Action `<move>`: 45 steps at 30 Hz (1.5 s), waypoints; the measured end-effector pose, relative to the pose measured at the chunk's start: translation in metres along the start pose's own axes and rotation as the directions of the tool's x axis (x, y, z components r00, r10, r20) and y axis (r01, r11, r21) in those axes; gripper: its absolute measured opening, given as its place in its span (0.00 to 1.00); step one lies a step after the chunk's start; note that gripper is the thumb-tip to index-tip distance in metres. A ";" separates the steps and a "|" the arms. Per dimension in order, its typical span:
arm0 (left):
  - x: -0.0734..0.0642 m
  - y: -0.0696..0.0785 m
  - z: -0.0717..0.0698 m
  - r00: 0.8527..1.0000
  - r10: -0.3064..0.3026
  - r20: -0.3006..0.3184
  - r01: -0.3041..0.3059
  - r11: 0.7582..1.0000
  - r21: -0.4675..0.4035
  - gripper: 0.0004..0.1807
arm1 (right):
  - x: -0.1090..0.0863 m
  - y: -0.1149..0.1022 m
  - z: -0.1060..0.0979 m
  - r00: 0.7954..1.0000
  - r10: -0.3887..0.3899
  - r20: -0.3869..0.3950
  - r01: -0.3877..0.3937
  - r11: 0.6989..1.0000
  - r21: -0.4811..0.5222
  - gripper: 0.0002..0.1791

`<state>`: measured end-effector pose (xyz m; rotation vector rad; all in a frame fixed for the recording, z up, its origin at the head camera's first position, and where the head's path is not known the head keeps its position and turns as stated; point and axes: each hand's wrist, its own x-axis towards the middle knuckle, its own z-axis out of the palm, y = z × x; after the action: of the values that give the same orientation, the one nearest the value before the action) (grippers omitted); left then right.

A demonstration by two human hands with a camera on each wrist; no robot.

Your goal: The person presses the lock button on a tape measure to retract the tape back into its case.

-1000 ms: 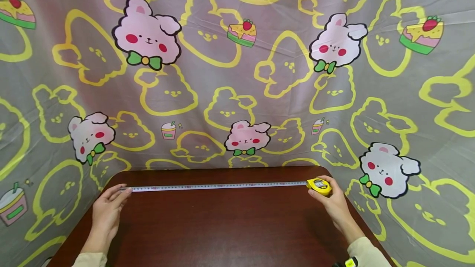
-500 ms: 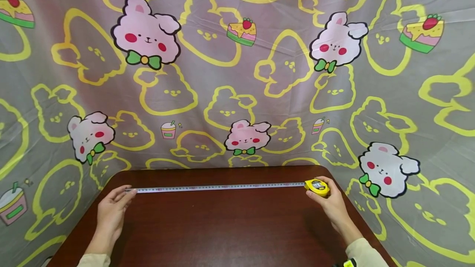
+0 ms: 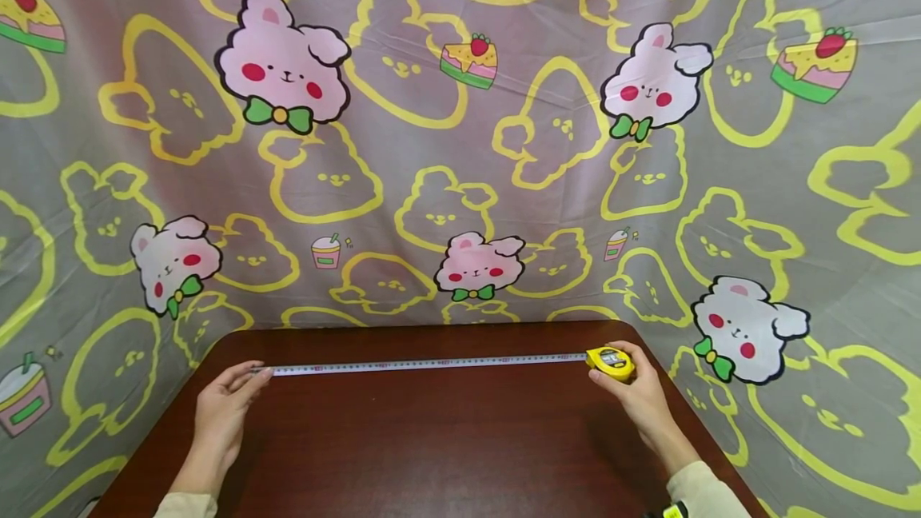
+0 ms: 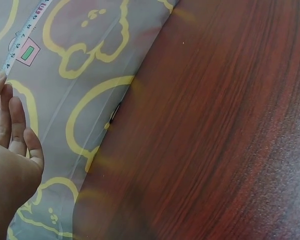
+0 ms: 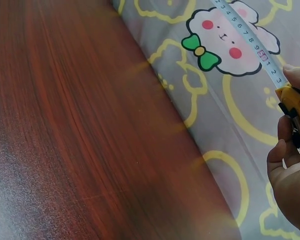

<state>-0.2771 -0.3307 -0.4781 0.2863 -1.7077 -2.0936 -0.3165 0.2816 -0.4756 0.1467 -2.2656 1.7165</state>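
A yellow tape measure [image 3: 611,363] sits in my right hand [image 3: 643,398], gripped between thumb and fingers. Its white blade [image 3: 432,364] stretches straight across to the left, above the far part of the table. At the other end my left hand [image 3: 221,416] pinches the blade's tip between thumb and fingertips, which hide the end. In the left wrist view the blade [image 4: 21,37] rises from the pinching fingers of the left hand [image 4: 15,160]. The right wrist view shows the blade [image 5: 250,42] leaving the yellow case [image 5: 296,107], with numbers just past a red 50 at its mouth.
The dark red-brown wooden table [image 3: 432,446] lies below both hands. A grey curtain [image 3: 403,142] with yellow outlines and bunny heads encloses the back and both sides, close to the table's edges.
The left hand has moved right, toward the case, and the stretched blade between the hands is shorter. The right hand with the tape measure has shifted slightly left.
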 end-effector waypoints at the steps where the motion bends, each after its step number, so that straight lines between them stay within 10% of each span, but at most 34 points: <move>1: 0.000 0.000 0.000 1.000 0.000 -0.002 0.000 1.000 0.010 0.13 | 0.000 0.000 0.001 1.000 0.000 0.002 0.000 1.000 0.000 0.37; 45: -0.006 -0.006 0.022 0.997 0.044 0.059 -0.060 0.951 0.303 0.23 | -0.007 -0.009 0.023 1.000 -0.013 0.015 0.014 1.000 -0.020 0.38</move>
<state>-0.2818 -0.3076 -0.4801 0.2760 -2.0476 -1.8099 -0.3114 0.2564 -0.4753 0.1702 -2.2865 1.6905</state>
